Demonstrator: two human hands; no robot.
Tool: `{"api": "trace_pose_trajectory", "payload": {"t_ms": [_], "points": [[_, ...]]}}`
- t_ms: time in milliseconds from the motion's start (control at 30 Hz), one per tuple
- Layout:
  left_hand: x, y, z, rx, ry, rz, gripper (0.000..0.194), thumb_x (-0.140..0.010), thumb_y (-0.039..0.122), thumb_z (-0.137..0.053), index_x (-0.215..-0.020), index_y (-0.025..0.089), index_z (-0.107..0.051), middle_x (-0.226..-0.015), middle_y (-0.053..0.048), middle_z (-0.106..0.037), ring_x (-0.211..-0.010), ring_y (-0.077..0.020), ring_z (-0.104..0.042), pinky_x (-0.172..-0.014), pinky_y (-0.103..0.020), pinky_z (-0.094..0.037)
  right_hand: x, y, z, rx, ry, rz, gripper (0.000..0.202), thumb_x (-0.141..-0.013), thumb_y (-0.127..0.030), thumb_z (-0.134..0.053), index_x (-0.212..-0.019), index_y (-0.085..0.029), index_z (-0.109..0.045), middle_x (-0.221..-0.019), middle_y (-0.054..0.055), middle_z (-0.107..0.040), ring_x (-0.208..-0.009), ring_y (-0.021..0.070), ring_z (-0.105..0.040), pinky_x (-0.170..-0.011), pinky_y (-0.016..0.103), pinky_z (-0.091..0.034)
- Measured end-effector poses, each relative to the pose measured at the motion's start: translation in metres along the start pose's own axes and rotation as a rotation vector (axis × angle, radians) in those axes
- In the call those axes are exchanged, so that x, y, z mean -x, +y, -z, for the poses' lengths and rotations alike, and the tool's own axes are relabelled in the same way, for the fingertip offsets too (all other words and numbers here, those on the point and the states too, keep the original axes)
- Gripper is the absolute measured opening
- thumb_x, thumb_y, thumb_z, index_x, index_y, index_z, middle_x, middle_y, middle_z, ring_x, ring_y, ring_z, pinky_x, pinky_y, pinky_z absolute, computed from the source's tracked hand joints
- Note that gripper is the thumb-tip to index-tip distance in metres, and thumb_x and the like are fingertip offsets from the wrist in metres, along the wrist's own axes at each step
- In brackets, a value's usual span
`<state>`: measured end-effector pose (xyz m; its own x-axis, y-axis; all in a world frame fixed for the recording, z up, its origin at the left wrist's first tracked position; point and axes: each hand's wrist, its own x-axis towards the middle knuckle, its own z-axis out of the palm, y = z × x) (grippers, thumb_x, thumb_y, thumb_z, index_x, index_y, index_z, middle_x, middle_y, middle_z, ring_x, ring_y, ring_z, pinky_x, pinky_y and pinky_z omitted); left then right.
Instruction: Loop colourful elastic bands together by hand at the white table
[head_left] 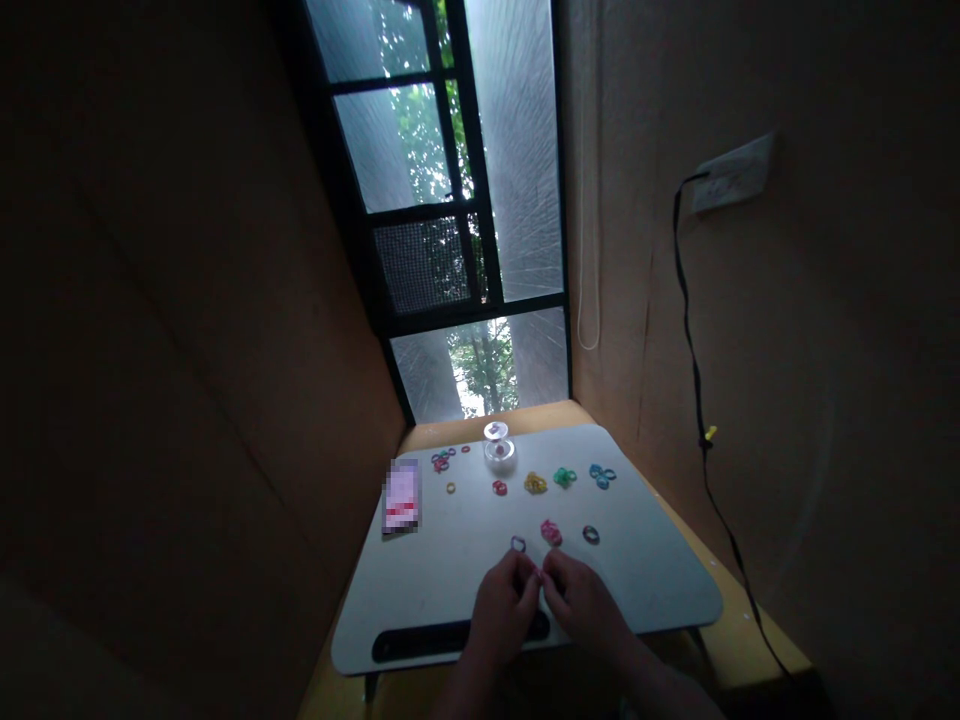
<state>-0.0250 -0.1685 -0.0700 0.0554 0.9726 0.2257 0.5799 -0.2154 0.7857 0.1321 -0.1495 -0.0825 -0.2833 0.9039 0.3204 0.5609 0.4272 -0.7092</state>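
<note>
The left hand (502,602) and right hand (582,598) meet above the counter (420,575), grip pinching a tiny pink bit (538,575) between them, long axis unclear. Pink bands (551,532) lie just beyond, nearer the right hand.

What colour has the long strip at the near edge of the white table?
Black, seen in the head view.

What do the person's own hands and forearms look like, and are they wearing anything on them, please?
The left hand and right hand are ungloved, and no sleeve, watch or bracelet shows on the visible wrists and forearms. It is too dark to make out nails or rings.
</note>
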Motion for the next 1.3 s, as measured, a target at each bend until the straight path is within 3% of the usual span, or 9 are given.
{"api": "trace_pose_trajectory", "payload": {"t_ms": [433, 1300], "points": [[-0.0018, -0.0036, -0.0005, -0.051, -0.017, -0.013, 0.008, -0.088, 0.027, -0.056, -0.083, 0.021, -0.057, -0.069, 0.003, -0.06, -0.064, -0.0129, -0.054, -0.062, -0.023, -0.036, 0.0, -0.0048, 0.0061, -0.065, -0.005, 0.041, 0.015, -0.091, -0.026, -0.046, -0.084, -0.021, -0.058, -0.075, -0.001, -0.061, -0.068, 0.0154, -0.056, -0.064, 0.025, -0.039], [-0.0003, 0.0018, 0.0007, -0.02, -0.019, -0.016, 0.013, -0.085, 0.026, -0.06, -0.095, 0.019, -0.065, -0.07, 0.003, -0.064, -0.06, -0.0111, -0.055, -0.058, -0.022, -0.04, -0.0008, 0.0042, 0.0039, -0.007, 0.02, 0.022, 0.009, -0.086, -0.026, -0.05, -0.079, -0.022, -0.054, -0.069, -0.001, -0.059, -0.063, 0.015, -0.054, -0.06, 0.026, -0.037]]}}
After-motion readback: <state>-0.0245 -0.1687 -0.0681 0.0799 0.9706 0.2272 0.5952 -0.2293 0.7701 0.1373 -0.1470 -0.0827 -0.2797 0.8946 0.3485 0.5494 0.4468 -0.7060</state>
